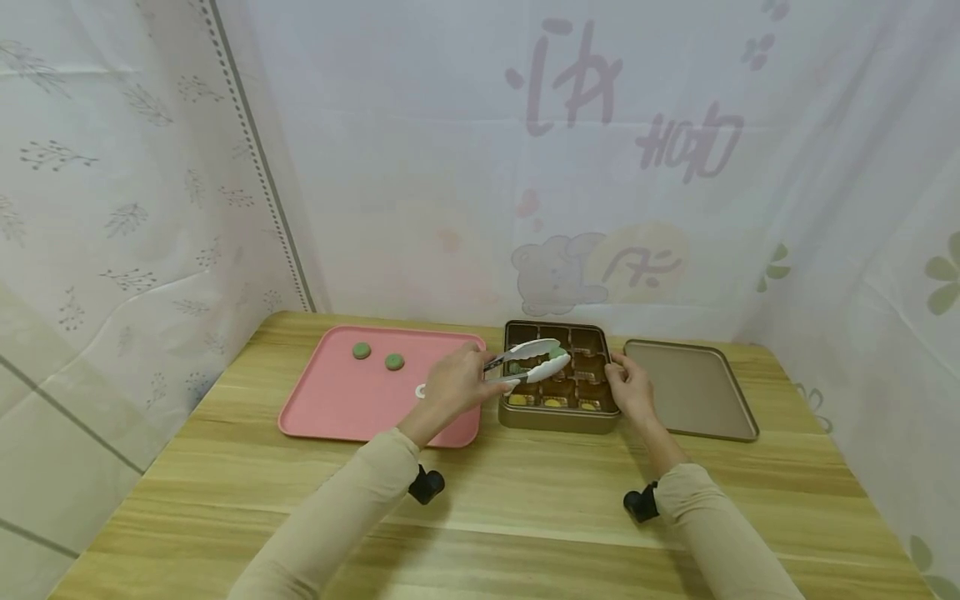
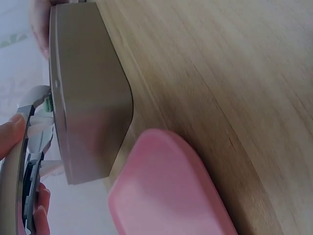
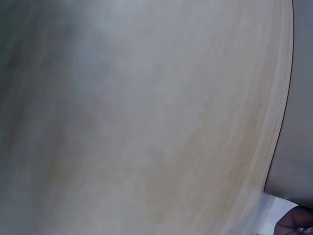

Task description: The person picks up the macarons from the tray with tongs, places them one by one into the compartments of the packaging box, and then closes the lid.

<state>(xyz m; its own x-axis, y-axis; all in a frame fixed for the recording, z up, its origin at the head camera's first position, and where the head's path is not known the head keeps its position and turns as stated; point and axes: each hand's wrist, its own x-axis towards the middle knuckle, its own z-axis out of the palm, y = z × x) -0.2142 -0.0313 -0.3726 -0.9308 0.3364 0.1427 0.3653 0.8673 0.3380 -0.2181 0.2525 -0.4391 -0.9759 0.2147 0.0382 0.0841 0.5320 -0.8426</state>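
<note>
My left hand (image 1: 456,382) grips a pair of tongs (image 1: 542,372) with white scalloped tips, held above a bronze-coloured tin (image 1: 558,421). Between the tips is a green cookie (image 1: 557,353); the left wrist view also shows the green cookie (image 2: 48,104) there, close to the tin's rim. Inside the tin is a divided brown insert, with yellow pieces (image 1: 552,403) in the front row and another green cookie (image 1: 514,367) at the left, partly behind the tongs. My right hand (image 1: 632,387) holds the tin's right edge, its fingers partly hidden.
Left of the tin lies a pink tray (image 1: 322,408) bearing two green cookies (image 1: 362,351). A flat bronze-coloured lid (image 1: 693,392) lies to the right, behind my right hand. All rest on a wooden table (image 1: 525,517), with a printed curtain (image 1: 420,167) behind it.
</note>
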